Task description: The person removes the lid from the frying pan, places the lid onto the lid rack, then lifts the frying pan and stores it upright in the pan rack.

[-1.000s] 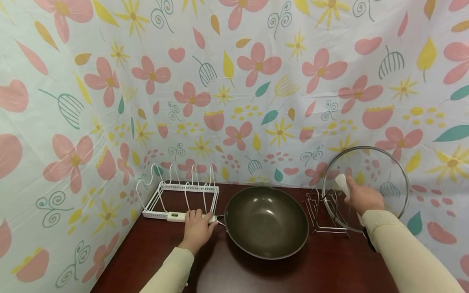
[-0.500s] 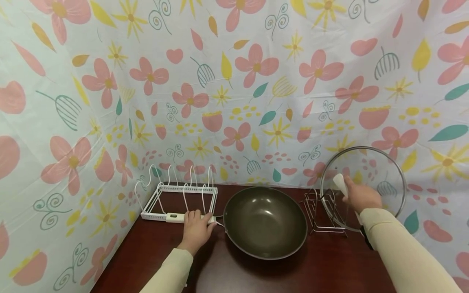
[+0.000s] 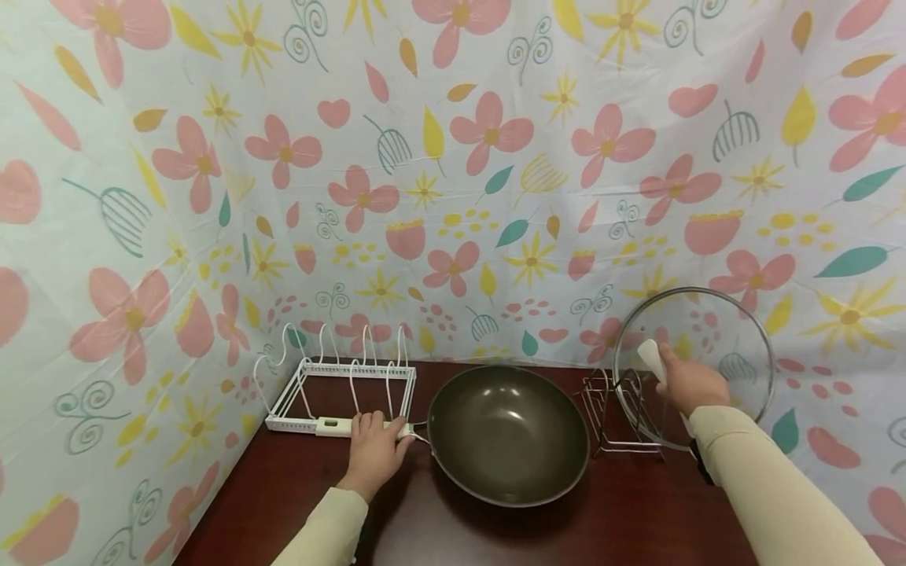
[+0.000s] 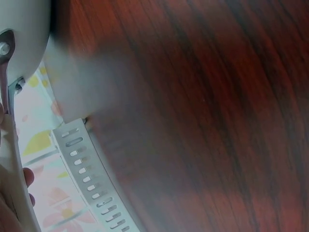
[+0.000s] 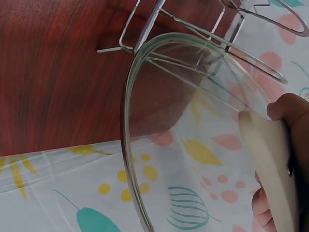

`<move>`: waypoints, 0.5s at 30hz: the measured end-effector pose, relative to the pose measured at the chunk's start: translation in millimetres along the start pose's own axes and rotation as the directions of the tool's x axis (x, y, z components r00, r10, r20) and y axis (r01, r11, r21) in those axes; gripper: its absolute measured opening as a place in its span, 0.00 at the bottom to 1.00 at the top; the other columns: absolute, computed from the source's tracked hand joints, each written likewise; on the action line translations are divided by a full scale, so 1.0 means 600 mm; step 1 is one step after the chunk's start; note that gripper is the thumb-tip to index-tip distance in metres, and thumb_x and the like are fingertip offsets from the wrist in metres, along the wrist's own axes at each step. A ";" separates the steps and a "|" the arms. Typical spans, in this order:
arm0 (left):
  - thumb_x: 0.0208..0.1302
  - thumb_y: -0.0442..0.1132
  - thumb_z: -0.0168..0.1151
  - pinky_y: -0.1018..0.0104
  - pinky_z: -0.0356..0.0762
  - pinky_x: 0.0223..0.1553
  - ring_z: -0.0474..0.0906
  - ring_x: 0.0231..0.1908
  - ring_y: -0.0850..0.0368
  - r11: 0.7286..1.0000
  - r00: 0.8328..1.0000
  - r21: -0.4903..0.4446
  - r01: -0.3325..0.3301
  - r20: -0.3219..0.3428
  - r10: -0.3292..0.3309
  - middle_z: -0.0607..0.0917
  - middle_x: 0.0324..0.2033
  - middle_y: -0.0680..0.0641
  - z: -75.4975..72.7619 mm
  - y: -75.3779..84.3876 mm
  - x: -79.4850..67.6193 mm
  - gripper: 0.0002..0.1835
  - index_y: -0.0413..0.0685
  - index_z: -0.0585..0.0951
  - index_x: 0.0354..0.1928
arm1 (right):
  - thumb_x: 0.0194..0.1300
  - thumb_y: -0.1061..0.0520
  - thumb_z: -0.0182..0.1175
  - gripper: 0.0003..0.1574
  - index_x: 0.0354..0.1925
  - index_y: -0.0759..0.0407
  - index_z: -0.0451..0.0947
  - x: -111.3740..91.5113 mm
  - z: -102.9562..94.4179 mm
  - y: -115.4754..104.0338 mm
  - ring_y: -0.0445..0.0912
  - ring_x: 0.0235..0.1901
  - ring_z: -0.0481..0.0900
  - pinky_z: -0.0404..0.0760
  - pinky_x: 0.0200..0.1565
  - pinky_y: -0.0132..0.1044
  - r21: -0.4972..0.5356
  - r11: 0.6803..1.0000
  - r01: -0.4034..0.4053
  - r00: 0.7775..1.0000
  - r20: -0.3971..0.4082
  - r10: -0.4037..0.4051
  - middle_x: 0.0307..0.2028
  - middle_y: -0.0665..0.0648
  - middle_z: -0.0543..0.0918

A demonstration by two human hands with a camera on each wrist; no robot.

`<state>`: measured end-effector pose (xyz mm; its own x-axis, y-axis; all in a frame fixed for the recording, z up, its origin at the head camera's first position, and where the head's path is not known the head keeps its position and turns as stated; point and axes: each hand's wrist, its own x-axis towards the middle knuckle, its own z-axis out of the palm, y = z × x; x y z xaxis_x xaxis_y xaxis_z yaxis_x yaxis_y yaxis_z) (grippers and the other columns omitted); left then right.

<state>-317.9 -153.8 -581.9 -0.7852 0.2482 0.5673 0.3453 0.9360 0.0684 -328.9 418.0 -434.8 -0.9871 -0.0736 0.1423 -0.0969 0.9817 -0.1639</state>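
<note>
1. Your left hand (image 3: 375,453) grips the pale handle (image 3: 334,427) of the wok (image 3: 508,436); its fingers are curled round, with two fingertips showing past the handle's edge in the left wrist view.
2. The wok, dark inside and open side up, occupies the middle of the counter (image 3: 488,538), its handle pointing left.
3. The white rack (image 3: 292,425), with upright loops, stands at far left — the wok handle crosses before its near right corner; whether they touch, you cannot tell.
4. Your right hand (image 3: 695,384) holds the glass lid (image 3: 739,338) by its pale knob (image 3: 652,360), thumb and fingers closed about it.
5. The lid, roughly upright, is at far right, its lower left edge overlapping the wire rack (image 3: 630,446) in view — contact unclear.
6. Behind everything hangs a flowered cloth (image 3: 453,196).
</note>
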 end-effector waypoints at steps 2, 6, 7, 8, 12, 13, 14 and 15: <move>0.62 0.55 0.70 0.38 0.59 0.59 0.69 0.43 0.40 1.000 1.000 -0.002 -0.009 -0.011 0.009 0.74 0.36 0.42 0.001 -0.001 -0.001 0.19 0.54 0.85 0.50 | 0.62 0.54 0.67 0.59 0.78 0.63 0.43 -0.001 -0.001 -0.001 0.54 0.18 0.75 0.72 0.18 0.48 0.004 1.000 -0.003 1.000 0.014 0.003 0.25 0.66 0.80; 0.62 0.55 0.69 0.38 0.59 0.59 0.69 0.43 0.40 1.000 1.000 -0.004 -0.013 -0.019 0.013 0.74 0.36 0.42 0.001 -0.002 -0.001 0.20 0.53 0.85 0.50 | 0.64 0.53 0.66 0.59 0.78 0.64 0.41 -0.001 -0.004 -0.001 0.53 0.17 0.75 0.72 0.17 0.47 0.019 1.000 0.002 0.999 0.048 -0.003 0.23 0.63 0.79; 0.62 0.55 0.69 0.38 0.59 0.60 0.69 0.43 0.40 1.000 1.000 -0.003 -0.012 -0.015 0.012 0.74 0.36 0.43 0.001 -0.002 -0.001 0.19 0.53 0.84 0.50 | 0.64 0.53 0.66 0.59 0.78 0.64 0.40 0.000 -0.004 0.000 0.53 0.18 0.75 0.73 0.18 0.47 0.020 1.000 0.002 0.999 0.053 -0.003 0.23 0.63 0.79; 0.62 0.55 0.69 0.37 0.59 0.60 0.69 0.44 0.40 1.000 1.000 -0.005 -0.011 -0.011 0.011 0.74 0.36 0.43 0.001 -0.003 -0.001 0.19 0.53 0.84 0.50 | 0.64 0.54 0.66 0.59 0.78 0.65 0.40 0.001 -0.005 0.000 0.53 0.18 0.75 0.73 0.18 0.47 0.022 1.000 0.000 0.998 0.058 -0.001 0.23 0.63 0.78; 0.63 0.56 0.68 0.37 0.59 0.61 0.70 0.44 0.40 1.000 1.000 0.000 -0.007 0.011 0.007 0.74 0.36 0.43 -0.002 -0.006 0.000 0.19 0.53 0.84 0.49 | 0.62 0.56 0.68 0.60 0.76 0.69 0.40 -0.002 -0.015 -0.003 0.57 0.22 0.77 0.75 0.21 0.52 0.032 0.999 -0.033 0.997 0.068 0.031 0.25 0.67 0.79; 0.63 0.56 0.69 0.37 0.58 0.61 0.70 0.45 0.40 1.000 1.000 -0.002 -0.006 0.013 0.006 0.75 0.36 0.43 -0.003 -0.008 0.000 0.19 0.52 0.84 0.49 | 0.61 0.56 0.68 0.61 0.76 0.70 0.40 -0.004 -0.018 -0.005 0.59 0.23 0.77 0.75 0.22 0.53 0.036 0.998 -0.044 0.997 0.070 0.041 0.26 0.68 0.79; 0.62 0.56 0.69 0.36 0.58 0.61 0.70 0.45 0.40 1.000 1.000 -0.004 -0.004 0.017 0.004 0.75 0.36 0.43 -0.005 -0.009 -0.001 0.20 0.52 0.84 0.49 | 0.61 0.57 0.68 0.61 0.76 0.71 0.40 -0.005 -0.021 -0.008 0.60 0.24 0.78 0.75 0.23 0.54 0.042 0.998 -0.051 0.996 0.073 0.048 0.26 0.69 0.79; 0.62 0.56 0.69 0.36 0.58 0.61 0.70 0.45 0.40 1.000 1.000 0.000 -0.001 0.021 0.001 0.75 0.36 0.43 -0.008 -0.010 -0.001 0.20 0.52 0.84 0.49 | 0.61 0.57 0.68 0.61 0.76 0.71 0.39 -0.006 -0.022 -0.010 0.60 0.24 0.78 0.76 0.23 0.54 0.044 0.997 -0.059 0.996 0.074 0.056 0.26 0.69 0.79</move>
<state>-317.1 -160.5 -579.0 -0.7955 0.2542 0.5500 0.3459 0.9358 0.0677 -322.8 414.6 -421.3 -0.9977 -0.0311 0.0607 -0.0435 0.9757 -0.2149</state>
